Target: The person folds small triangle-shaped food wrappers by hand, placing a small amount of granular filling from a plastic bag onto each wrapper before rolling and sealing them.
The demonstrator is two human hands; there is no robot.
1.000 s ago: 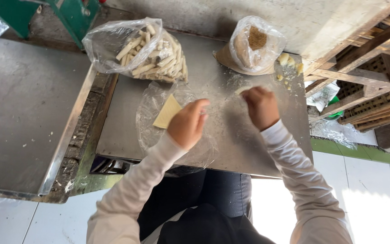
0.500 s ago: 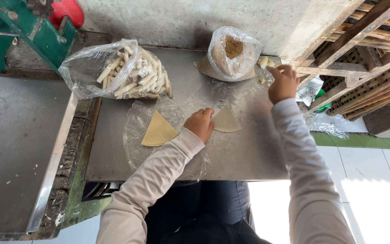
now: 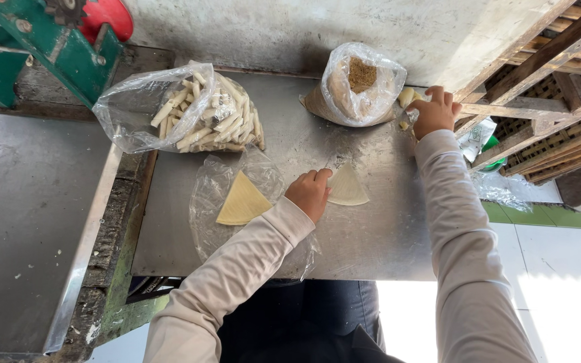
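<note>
Head camera looks down on a steel counter (image 3: pixel 371 242) where two sleeved arms work over thin pastry wrappers. A second ago both hands were close together at the middle of the counter; since then they have parted. The left hand (image 3: pixel 309 193) has settled on the left edge of a pale triangular wrapper (image 3: pixel 348 188) lying flat on the bare metal, its fingers curled and pressed down on that edge, touching it rather than lifting it. The right hand (image 3: pixel 434 111) has travelled up to the far right corner, where it sits beside the clear bag of brownish filling (image 3: pixel 359 86) and over some pale yellow lumps (image 3: pixel 406 98) at the counter's edge. Its fingers are bent together over that spot; whether they pinch anything cannot be told from this angle.

A second, yellower triangular wrapper (image 3: pixel 242 202) lies on a crumpled plastic sheet (image 3: pixel 218 202) to the left, apart from the left hand. Behind it stands an open plastic bag of rolled pastry sticks (image 3: pixel 203 117), near the back wall. A green machine frame (image 3: pixel 42 40) shows at top left, wooden slats (image 3: pixel 546 87) at right.

Judging from the parted hands, one wrapper is held in place while the other hand reaches toward the filling side.
</note>
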